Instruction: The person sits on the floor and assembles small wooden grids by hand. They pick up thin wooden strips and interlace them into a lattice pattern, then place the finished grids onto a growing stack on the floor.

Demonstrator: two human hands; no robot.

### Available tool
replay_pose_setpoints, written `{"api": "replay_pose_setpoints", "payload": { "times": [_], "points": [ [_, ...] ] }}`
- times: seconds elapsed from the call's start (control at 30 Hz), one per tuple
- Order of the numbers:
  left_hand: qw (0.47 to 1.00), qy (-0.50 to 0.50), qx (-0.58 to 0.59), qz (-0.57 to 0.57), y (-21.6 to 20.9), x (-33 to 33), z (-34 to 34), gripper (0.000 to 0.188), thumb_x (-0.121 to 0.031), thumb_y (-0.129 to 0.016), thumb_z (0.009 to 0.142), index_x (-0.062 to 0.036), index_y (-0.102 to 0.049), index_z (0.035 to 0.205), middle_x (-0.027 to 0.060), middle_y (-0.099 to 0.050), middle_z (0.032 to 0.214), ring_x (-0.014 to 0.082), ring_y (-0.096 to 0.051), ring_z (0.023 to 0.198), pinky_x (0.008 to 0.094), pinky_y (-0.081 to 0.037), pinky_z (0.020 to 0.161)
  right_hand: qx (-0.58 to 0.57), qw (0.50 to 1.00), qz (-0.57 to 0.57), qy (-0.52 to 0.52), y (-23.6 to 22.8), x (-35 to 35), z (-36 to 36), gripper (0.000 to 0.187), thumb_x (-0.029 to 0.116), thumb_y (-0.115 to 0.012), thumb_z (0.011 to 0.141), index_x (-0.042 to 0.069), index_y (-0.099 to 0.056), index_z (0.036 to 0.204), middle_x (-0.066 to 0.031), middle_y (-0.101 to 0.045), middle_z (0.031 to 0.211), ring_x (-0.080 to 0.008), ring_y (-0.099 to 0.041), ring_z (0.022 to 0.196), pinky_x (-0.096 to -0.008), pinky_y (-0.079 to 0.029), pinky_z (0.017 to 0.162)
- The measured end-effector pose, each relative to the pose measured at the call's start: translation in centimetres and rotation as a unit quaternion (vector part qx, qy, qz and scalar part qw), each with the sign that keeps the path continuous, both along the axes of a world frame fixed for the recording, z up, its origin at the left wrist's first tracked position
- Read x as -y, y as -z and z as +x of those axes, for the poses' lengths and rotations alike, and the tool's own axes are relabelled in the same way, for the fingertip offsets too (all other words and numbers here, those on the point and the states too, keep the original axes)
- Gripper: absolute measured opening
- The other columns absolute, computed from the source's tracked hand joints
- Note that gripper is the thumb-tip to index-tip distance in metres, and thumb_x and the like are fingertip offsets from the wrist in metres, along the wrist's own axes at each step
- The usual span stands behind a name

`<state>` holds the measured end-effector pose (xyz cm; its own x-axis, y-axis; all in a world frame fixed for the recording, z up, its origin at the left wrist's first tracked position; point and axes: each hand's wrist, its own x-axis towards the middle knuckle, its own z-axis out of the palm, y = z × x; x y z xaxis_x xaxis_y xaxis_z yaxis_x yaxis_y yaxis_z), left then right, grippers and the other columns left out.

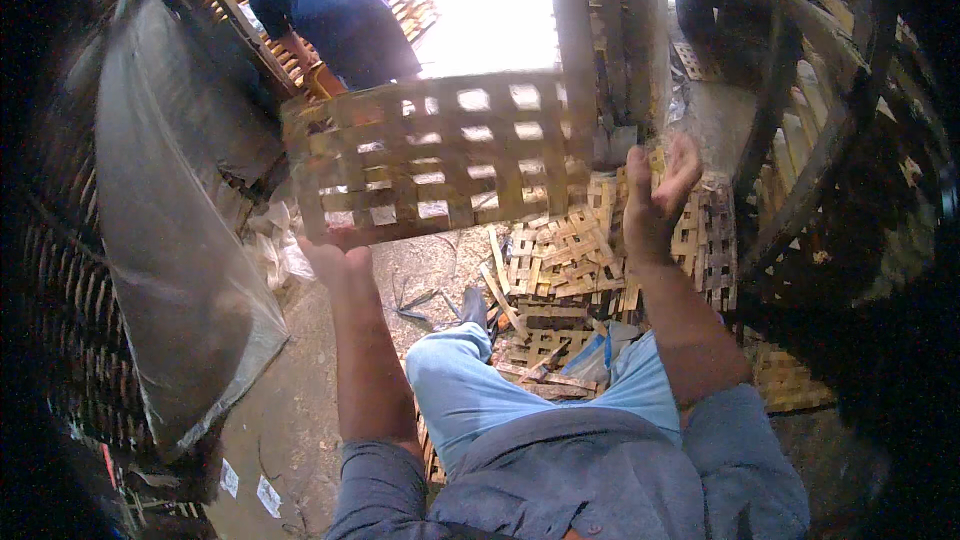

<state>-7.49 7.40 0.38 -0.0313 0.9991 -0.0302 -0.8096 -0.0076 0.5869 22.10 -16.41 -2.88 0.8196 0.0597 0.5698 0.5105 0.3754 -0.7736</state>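
A flat panel of woven wooden strips (455,178), with square gaps between the strips, is raised in front of me and slightly blurred. My left hand (337,248) grips its lower left corner, with the fingers partly behind it. To the right of the panel, my right hand (660,190) is raised with its fingers apart and nothing in it. A narrow space separates that hand from the panel's right edge. Below and between my arms, more woven pieces (565,255) lie in a loose pile by my knees.
Beyond the panel a co-worker in a blue shirt (335,10) bends over beside stacked slats. A grey plastic sheet (170,210) hangs at the left. Dark wooden beams (800,130) stand at the right. Loose strips (500,290) and two paper pieces (268,496) lie on the floor.
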Motion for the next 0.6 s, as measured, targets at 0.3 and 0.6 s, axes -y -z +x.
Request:
{"api": "replay_pose_setpoints", "payload": {
  "times": [0.3, 0.6],
  "points": [
    [0.946, 0.267, 0.064, -0.171, 17.6, 7.2, 5.2, 0.057, -0.056, -0.046, 0.097, -0.0067, -0.056, 0.123, 0.0117, -0.058, 0.123, 0.0317, -0.053, 0.116, 0.0554, -0.041, 0.102, -0.354, 0.79, 0.223, -0.448, 3.7, -4.5, -1.6, 0.046, 0.026, -0.074, 0.086, 0.004, -0.057, 0.123, -0.0097, -0.06, 0.123, -0.0242, -0.055, 0.113, -0.0414, -0.046, 0.097],
    [0.929, 0.238, -0.23, 0.168, 15.0, 4.0, 5.8, 0.064, -0.038, -0.058, 0.098, -0.0055, -0.032, 0.147, 0.0119, -0.049, 0.138, 0.0194, -0.053, 0.122, 0.0331, -0.04, 0.104, -0.079, 0.886, -0.154, -0.43, 6.9, -3.2, 5.7, 0.044, 0.004, -0.064, 0.086, 0.007, -0.052, 0.128, -0.0052, -0.063, 0.115, -0.0181, -0.06, 0.103, -0.0339, -0.049, 0.092]
  ]
}}
